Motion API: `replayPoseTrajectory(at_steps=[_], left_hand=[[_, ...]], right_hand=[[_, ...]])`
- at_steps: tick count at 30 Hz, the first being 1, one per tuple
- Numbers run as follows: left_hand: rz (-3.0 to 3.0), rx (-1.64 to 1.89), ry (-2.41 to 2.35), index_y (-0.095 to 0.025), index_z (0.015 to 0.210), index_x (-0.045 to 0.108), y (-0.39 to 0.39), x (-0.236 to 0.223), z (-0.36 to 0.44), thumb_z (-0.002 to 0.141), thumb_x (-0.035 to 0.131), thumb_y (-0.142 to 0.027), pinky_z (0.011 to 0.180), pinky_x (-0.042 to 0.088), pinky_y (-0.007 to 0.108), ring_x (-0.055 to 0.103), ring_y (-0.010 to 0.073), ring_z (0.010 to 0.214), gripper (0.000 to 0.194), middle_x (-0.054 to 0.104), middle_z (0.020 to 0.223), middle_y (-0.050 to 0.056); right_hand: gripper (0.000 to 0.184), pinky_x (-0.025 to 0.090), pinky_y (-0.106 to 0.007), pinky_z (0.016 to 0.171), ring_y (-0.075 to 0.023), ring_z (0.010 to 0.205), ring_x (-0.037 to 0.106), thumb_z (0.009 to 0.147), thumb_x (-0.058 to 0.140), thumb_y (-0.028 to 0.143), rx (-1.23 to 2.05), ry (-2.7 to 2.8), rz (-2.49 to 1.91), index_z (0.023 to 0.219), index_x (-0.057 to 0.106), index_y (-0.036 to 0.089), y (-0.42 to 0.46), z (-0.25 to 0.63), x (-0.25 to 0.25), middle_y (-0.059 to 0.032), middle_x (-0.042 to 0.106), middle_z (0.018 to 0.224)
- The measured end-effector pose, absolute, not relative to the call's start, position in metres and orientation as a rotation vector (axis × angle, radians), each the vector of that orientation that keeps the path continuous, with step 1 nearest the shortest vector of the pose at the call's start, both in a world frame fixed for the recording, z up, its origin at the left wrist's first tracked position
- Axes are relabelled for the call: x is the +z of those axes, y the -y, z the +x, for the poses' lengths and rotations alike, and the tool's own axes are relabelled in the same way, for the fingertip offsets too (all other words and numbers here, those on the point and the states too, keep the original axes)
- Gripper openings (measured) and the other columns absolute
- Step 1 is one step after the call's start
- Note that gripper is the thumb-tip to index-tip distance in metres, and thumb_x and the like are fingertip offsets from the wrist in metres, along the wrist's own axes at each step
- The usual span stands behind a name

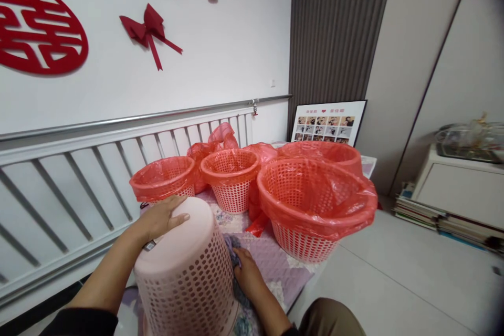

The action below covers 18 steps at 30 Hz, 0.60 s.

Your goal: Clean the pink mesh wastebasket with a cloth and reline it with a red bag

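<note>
An upside-down pale pink plastic basket (pixel 187 278) with a perforated side stands close in front of me. My left hand (pixel 162 219) rests on its upturned base, thumb and fingers stretched out. At the basket's right side, my right hand (pixel 249 274) grips a bunched grey-purple cloth (pixel 235 257) and presses it against the perforated wall. Part of the cloth is hidden by my fingers and the basket. Beyond it are a small basket (pixel 232 197) and a large basket (pixel 305 244), both upright and lined with red plastic bags.
Another red-lined basket (pixel 163 181) stands at the left, near the white radiator (pixel 94 184). Behind the large basket is a further red-lined container (pixel 342 155). A quilted purple cover (pixel 283 262) lies beneath them. At right, a white cabinet (pixel 464 184) stands above stacked books (pixel 452 226).
</note>
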<state>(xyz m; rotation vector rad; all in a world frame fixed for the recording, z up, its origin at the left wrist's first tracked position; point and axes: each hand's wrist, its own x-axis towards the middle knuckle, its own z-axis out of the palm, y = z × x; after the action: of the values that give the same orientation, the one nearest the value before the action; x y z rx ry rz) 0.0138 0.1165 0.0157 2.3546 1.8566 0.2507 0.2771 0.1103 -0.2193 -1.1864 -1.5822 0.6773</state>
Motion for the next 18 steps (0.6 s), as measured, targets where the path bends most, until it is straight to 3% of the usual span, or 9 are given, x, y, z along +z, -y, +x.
replayPoseTrajectory(at_steps=[5,14,18], left_hand=[[2.362,0.248,-1.832,-0.013,0.153,0.040,-0.116,0.017,0.015,0.087,0.042,-0.071,0.125,0.027,0.048,0.040,0.0322,0.149,0.088,0.039,0.163,0.015],[2.364,0.236,-1.834,-0.011,0.154,0.038,-0.116,0.018,0.016,0.087,0.041,-0.070,0.125,0.027,0.047,0.039,0.0329,0.149,0.089,0.038,0.163,0.017],[2.372,0.236,-1.846,-0.012,0.153,0.040,-0.117,0.016,0.014,0.088,0.041,-0.070,0.124,0.028,0.048,0.038,0.0335,0.150,0.087,0.039,0.163,0.017]], right_hand=[[0.059,0.050,-0.048,0.108,-0.0281,0.117,0.069,0.061,0.052,0.009,0.680,1.513,-1.258,0.113,0.077,0.019,-0.103,0.272,-0.235,-0.0125,0.074,0.119],[0.057,0.039,-0.047,0.120,-0.0254,0.146,0.042,0.089,0.051,0.014,0.505,1.510,-0.938,0.144,0.054,0.026,-0.044,0.240,-0.113,-0.0104,0.044,0.156],[0.057,0.038,-0.051,0.120,-0.0266,0.149,0.037,0.093,0.049,0.015,0.404,1.546,-0.911,0.148,0.047,0.027,-0.035,0.234,-0.130,-0.0111,0.038,0.159]])
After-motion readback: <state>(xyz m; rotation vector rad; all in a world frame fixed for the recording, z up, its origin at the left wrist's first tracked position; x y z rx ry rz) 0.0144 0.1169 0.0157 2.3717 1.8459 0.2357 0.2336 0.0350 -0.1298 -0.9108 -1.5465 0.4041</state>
